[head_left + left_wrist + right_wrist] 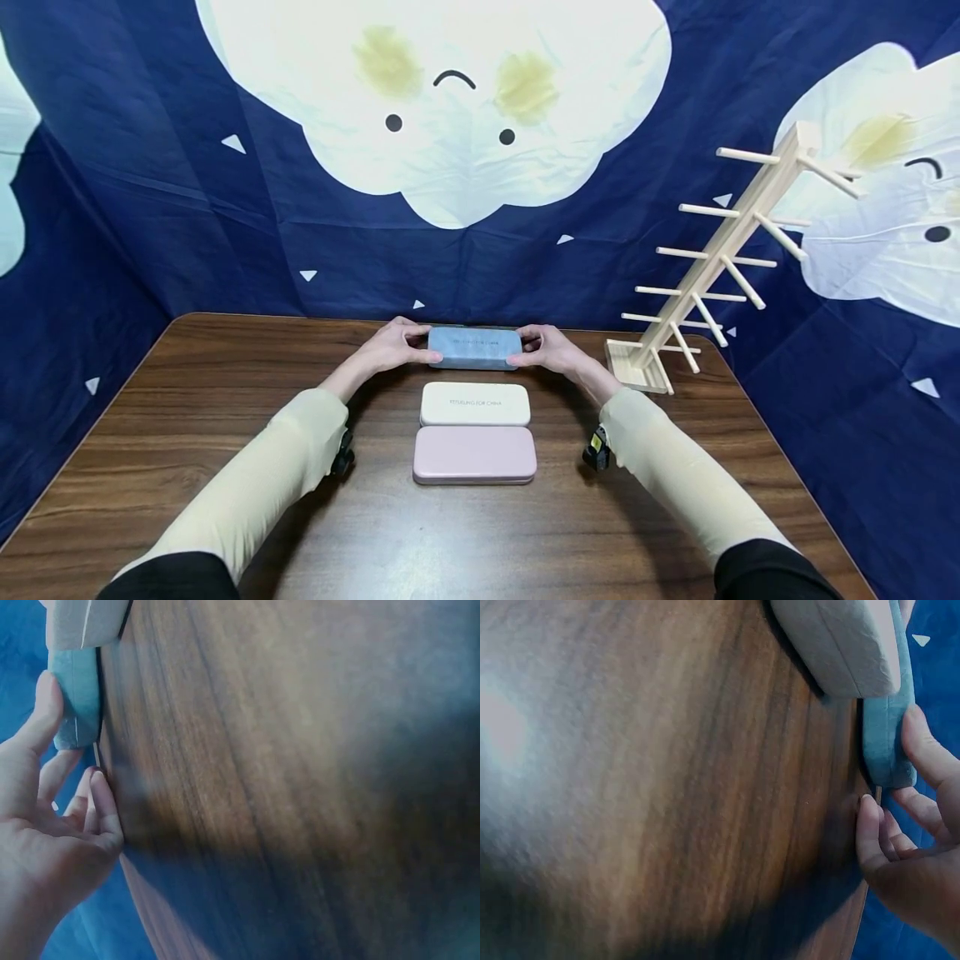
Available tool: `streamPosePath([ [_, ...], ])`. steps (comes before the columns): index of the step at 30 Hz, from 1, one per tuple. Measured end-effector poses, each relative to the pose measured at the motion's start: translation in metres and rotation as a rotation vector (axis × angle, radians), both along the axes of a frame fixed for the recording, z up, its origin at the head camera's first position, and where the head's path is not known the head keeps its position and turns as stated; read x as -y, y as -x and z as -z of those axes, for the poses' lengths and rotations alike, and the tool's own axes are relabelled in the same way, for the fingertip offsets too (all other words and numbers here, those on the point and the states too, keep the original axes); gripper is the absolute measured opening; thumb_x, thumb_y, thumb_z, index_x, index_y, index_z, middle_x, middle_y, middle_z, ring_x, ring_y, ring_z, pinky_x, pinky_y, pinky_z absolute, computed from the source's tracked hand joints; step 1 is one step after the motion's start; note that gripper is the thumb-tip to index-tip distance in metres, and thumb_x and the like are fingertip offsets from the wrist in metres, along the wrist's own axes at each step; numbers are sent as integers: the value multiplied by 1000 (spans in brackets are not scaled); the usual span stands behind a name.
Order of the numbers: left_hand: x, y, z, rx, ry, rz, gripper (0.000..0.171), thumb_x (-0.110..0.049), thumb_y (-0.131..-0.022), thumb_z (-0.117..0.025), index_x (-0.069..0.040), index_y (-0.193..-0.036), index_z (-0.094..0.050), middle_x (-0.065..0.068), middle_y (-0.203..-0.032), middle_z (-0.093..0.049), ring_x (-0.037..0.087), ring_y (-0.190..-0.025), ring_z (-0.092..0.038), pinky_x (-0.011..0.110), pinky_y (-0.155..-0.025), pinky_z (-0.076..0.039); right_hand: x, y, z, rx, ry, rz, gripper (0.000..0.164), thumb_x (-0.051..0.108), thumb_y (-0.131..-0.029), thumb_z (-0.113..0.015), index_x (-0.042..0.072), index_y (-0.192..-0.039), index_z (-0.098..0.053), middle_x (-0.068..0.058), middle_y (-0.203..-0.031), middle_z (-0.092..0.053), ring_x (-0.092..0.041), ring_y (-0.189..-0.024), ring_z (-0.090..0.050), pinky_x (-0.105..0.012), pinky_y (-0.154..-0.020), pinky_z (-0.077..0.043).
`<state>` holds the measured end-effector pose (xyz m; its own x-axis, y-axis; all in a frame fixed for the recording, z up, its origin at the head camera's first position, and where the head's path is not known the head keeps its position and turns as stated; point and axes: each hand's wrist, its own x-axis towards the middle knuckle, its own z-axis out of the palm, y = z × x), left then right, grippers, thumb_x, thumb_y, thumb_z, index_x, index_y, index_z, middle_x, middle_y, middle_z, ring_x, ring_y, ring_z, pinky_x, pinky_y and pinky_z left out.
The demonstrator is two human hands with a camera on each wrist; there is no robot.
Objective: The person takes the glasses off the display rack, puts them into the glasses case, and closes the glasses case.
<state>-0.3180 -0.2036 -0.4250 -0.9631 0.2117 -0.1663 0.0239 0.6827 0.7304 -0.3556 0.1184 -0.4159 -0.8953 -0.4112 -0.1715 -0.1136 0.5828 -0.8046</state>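
Observation:
A blue glasses case [476, 354] with small lettering on its lid lies near the table's far edge. My left hand [392, 345] grips its left end, thumb at the front corner and fingers behind. At the opposite end my right hand [552, 348] holds it the same way. A white glasses case [475, 407] lies just nearer, then a pink glasses case [474, 455], which touches or nearly touches it. In the left wrist view, thumb and fingertips meet the end of the blue case [78, 701]; the right wrist view shows the blue case [889, 746] pinched likewise.
On the right of the wooden table [360, 533] stands a wooden peg rack [720, 258] with several dowels on a square base, close to the right forearm. A dark blue cloth [225, 225] with cloud pictures hangs behind the table's far edge.

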Motion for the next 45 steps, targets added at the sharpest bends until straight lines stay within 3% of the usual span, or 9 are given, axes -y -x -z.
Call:
streamPosePath([
  [10,-6,-10,-2,23,-20,-4,87,-45,-83,-84,-11,-154,-47,19,-161,-36,38,-149,-35,53,-125,-29,-3,-12,-3,69,19,76,66,11,-83,-85,1,-142,-58,-20,-142,-59,-31,-120,-57,-33,-98,-48],
  [18,-9,-16,-2,40,-49,2,87,-44,-84,-83,-10,-155,-46,16,-162,-35,37,-151,-33,52,-125,-29,-5,-20,-6,69,9,87,65,12,-82,-86,0,-140,-59,-20,-140,-60,-29,-118,-57,-31,-97,-47],
  [27,-12,-19,-1,28,-12,34,84,-45,-88,-78,-9,-156,-43,17,-164,-34,38,-153,-31,54,-126,-27,-7,-28,-8,94,2,104,65,13,-84,-84,2,-142,-58,-18,-143,-59,-30,-122,-56,-33,-101,-46],
  [35,-13,-22,-5,41,-31,37,84,-45,-90,-76,-9,-157,-41,17,-167,-29,39,-155,-25,56,-127,-24,-9,-30,-13,84,-18,59,65,17,-89,-80,2,-147,-53,-18,-142,-58,-27,-120,-54,-33,-101,-45],
  [45,-1,-35,-13,66,11,88,82,-51,-98,-63,-12,-162,-30,20,-171,-18,44,-157,-19,63,-126,-21,-8,-41,-14,114,12,-5,67,25,-98,-70,3,-155,-41,-19,-155,-47,-33,-136,-49,-44,-114,-43],
])
